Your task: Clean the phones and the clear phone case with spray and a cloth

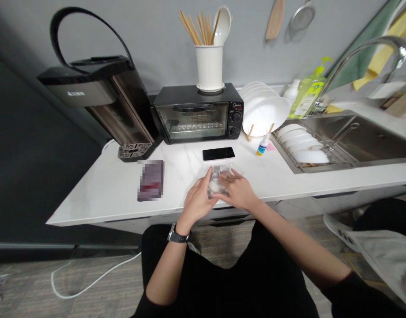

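Note:
A clear, shiny plastic packet (215, 187) with greyish-white patches lies on the white counter near its front edge. My left hand (198, 196) holds its left side, the thumb along the edge. Across its right side and top my right hand (238, 190) is bent, fingertips pressing on the plastic and thumb at the near edge. Fingers cover part of the packet, so its contents cannot be made out. Just behind it lies a black phone (218, 153). A small white bottle with a blue and yellow label (262, 146) stands to the right, by a pink slip (271, 146).
A blurred dark purple item (151, 181) lies left on the counter (100, 194). Behind are a water dispenser (123, 106), a toaster oven (196, 117) with a chopstick holder (209, 66) on top, and upright plates (265, 110). The sink (371, 137) holds a rack of bowls (302, 143).

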The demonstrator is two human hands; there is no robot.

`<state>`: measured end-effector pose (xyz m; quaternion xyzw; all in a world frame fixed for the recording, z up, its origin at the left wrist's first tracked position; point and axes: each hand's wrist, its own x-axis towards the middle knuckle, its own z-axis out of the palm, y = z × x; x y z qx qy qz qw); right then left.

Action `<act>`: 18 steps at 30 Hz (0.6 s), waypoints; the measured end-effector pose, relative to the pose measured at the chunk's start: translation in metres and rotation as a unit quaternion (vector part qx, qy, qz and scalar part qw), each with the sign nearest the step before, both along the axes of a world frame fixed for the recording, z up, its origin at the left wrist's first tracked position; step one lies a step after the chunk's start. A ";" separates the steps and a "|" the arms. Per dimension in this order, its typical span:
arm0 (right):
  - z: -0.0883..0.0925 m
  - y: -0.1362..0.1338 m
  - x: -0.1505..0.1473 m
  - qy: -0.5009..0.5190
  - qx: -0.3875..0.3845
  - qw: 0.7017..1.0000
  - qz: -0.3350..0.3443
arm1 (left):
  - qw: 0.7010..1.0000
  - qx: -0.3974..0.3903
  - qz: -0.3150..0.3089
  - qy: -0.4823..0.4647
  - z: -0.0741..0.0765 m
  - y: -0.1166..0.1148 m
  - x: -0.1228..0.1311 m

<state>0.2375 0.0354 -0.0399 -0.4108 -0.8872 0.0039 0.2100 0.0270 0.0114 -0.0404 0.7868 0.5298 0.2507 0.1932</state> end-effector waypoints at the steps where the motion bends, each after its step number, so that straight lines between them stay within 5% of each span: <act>1: -0.001 -0.008 -0.007 0.014 -0.015 0.999 0.032 | 1.000 -0.004 0.001 0.002 0.000 0.000 0.000; 4: -0.003 -0.022 0.002 0.048 -0.049 0.995 0.066 | 1.000 -0.009 0.005 0.008 0.002 -0.001 0.001; 7: -0.002 -0.012 0.033 0.041 -0.035 0.998 -0.015 | 1.000 -0.001 -0.001 0.004 0.004 -0.001 0.003; 10: -0.001 0.002 0.033 0.025 -0.006 0.995 -0.097 | 1.000 0.009 -0.005 0.001 0.004 -0.001 0.003; 15: -0.001 -0.021 -0.017 0.055 -0.032 0.998 0.012 | 1.000 0.003 -0.008 0.002 0.002 -0.002 0.000; 18: -0.001 -0.031 -0.005 0.070 -0.047 0.996 0.025 | 1.000 0.001 -0.004 0.006 0.002 -0.002 0.002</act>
